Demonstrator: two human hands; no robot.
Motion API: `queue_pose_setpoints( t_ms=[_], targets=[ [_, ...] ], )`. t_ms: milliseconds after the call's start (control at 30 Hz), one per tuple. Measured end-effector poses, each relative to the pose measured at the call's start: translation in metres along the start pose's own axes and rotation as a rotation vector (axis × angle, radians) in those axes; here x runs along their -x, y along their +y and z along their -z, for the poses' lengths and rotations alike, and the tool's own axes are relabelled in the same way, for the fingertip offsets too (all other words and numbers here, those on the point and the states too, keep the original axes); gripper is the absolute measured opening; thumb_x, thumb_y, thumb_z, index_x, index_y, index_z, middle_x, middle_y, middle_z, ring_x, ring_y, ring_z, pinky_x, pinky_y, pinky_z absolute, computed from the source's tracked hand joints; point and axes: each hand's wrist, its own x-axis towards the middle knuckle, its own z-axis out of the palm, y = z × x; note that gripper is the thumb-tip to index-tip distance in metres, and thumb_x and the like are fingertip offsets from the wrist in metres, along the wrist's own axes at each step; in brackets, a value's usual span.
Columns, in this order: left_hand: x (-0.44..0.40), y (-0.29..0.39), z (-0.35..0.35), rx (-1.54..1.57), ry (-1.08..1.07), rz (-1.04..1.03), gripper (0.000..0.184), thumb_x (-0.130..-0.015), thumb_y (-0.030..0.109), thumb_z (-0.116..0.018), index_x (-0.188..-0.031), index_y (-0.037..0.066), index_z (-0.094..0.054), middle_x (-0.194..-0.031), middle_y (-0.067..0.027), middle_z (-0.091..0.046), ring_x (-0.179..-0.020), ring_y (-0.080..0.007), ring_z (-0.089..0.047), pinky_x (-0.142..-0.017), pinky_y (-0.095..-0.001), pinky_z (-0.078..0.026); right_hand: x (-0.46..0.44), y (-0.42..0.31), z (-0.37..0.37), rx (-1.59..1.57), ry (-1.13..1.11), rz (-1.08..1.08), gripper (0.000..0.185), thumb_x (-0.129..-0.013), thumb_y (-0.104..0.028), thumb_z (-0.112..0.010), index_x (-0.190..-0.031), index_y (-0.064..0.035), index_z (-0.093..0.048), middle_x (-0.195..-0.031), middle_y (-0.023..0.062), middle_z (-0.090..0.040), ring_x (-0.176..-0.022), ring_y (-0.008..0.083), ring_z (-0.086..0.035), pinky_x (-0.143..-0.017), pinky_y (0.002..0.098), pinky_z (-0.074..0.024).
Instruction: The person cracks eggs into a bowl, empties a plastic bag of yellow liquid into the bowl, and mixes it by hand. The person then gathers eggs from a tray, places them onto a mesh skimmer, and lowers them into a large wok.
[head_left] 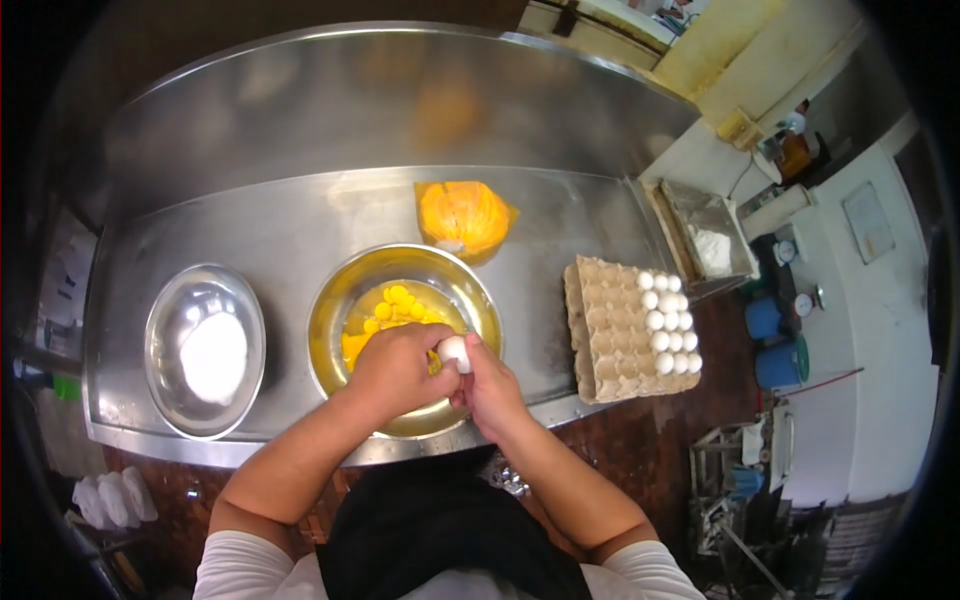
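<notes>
Over the right side of a large steel bowl, my left hand and my right hand meet around a white egg. Fingers of both hands are closed on its shell; whether the shell is cracked I cannot tell. Several yellow egg yolks lie in clear egg white inside the bowl, partly hidden by my left hand. To the right stands a stack of cardboard egg trays, with several white eggs in its right-hand cups and bare cups on its left.
A second steel bowl with white powder or granules sits on the left of the steel table. Behind the large bowl lies a tied orange plastic bag. A bin with white powder stands beyond the table's right end.
</notes>
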Motion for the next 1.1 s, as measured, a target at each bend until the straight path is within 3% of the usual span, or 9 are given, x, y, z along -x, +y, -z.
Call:
queue_pose_setpoints(
  t_ms=[100,200,400,500,700,800,900,1000,1100],
  targets=[
    [-0.001,-0.003,0.000,0.113,0.005,0.047,0.033,-0.072,0.024,-0.070,-0.102,0.010,-0.071,-0.082,-0.0152,-0.070,-0.072,-0.0289,-0.068,-0.068,-0.0380,-0.054,-0.003,0.000,0.002,0.035,-0.044,-0.005,0.042,-0.103,-0.045,-0.040,-0.115,-0.0087,-0.056,-0.084,0.0017,-0.059,-0.064,0.0094,-0.054,-0.055,0.0234,-0.0432],
    [-0.002,-0.007,0.002,0.224,-0.006,0.086,0.031,-0.076,0.014,-0.068,-0.104,0.001,-0.070,-0.081,-0.0109,-0.071,-0.066,-0.0147,-0.066,-0.065,-0.0285,-0.053,-0.001,-0.004,-0.006,0.085,0.008,-0.003,0.040,-0.103,-0.045,-0.040,-0.113,-0.0099,-0.057,-0.083,0.0019,-0.059,-0.063,0.0112,-0.054,-0.055,0.0244,-0.0425],
    [-0.002,-0.016,0.012,0.291,-0.090,0.066,0.030,-0.077,0.012,-0.068,-0.105,0.001,-0.070,-0.083,-0.0092,-0.071,-0.068,-0.0114,-0.064,-0.065,-0.0271,-0.052,0.001,-0.014,-0.003,0.186,-0.026,-0.073,0.042,-0.101,-0.047,-0.043,-0.116,-0.0101,-0.056,-0.083,0.0018,-0.058,-0.065,0.0111,-0.055,-0.056,0.0236,-0.0433],
    [-0.005,-0.019,0.016,0.231,-0.108,-0.016,0.031,-0.077,0.012,-0.068,-0.106,0.001,-0.069,-0.084,-0.0091,-0.070,-0.067,-0.0130,-0.063,-0.065,-0.0276,-0.052,0.002,-0.022,0.001,0.351,-0.055,-0.009,0.043,-0.102,-0.046,-0.042,-0.118,-0.0082,-0.054,-0.086,0.0028,-0.059,-0.064,0.0096,-0.056,-0.058,0.0232,-0.0449],
    [-0.006,-0.006,0.036,0.100,-0.096,-0.161,0.035,-0.076,0.011,-0.069,-0.110,0.004,-0.069,-0.085,-0.0104,-0.069,-0.070,-0.0166,-0.064,-0.067,-0.0290,-0.053,-0.001,-0.029,0.004,0.757,-0.053,0.408,0.040,-0.103,-0.039,-0.043,-0.116,-0.0023,-0.052,-0.088,0.0080,-0.060,-0.068,0.0152,-0.058,-0.063,0.0295,-0.0487],
    [-0.007,-0.009,0.035,0.133,-0.042,-0.186,0.041,-0.076,0.011,-0.069,-0.116,0.005,-0.066,-0.089,-0.0099,-0.070,-0.073,-0.0153,-0.063,-0.070,-0.0284,-0.052,-0.001,-0.036,0.002,0.814,-0.049,0.595,0.040,-0.103,-0.037,-0.044,-0.118,-0.0015,-0.052,-0.091,0.0106,-0.061,-0.071,0.0163,-0.060,-0.065,0.0322,-0.0493],
    [-0.005,-0.002,0.038,0.170,-0.017,-0.167,0.051,-0.077,0.012,-0.072,-0.126,0.005,-0.060,-0.092,-0.0088,-0.070,-0.074,-0.0151,-0.063,-0.071,-0.0283,-0.052,0.008,-0.046,-0.003,0.719,-0.064,0.448,0.038,-0.102,-0.037,-0.044,-0.120,-0.0043,-0.053,-0.094,0.0097,-0.063,-0.075,0.0166,-0.062,-0.066,0.0297,-0.0490],
    [-0.001,0.013,0.035,0.242,-0.016,-0.133,0.058,-0.076,0.021,-0.076,-0.129,0.004,-0.058,-0.089,-0.0121,-0.071,-0.075,-0.0221,-0.068,-0.072,-0.0303,-0.054,0.016,-0.054,0.001,0.337,-0.183,0.158,0.036,-0.102,-0.036,-0.046,-0.121,-0.0063,-0.054,-0.096,0.0081,-0.063,-0.073,0.0172,-0.062,-0.064,0.0279,-0.0487],
    [0.008,0.030,0.023,0.189,-0.047,-0.099,0.063,-0.076,0.026,-0.079,-0.131,0.005,-0.056,-0.092,-0.0134,-0.070,-0.075,-0.0210,-0.067,-0.072,-0.0310,-0.054,0.026,-0.045,0.025,-0.029,-0.317,0.012,0.037,-0.101,-0.036,-0.047,-0.123,-0.0069,-0.054,-0.096,0.0063,-0.063,-0.071,0.0169,-0.062,-0.061,0.0264,-0.0486]
  ],
)
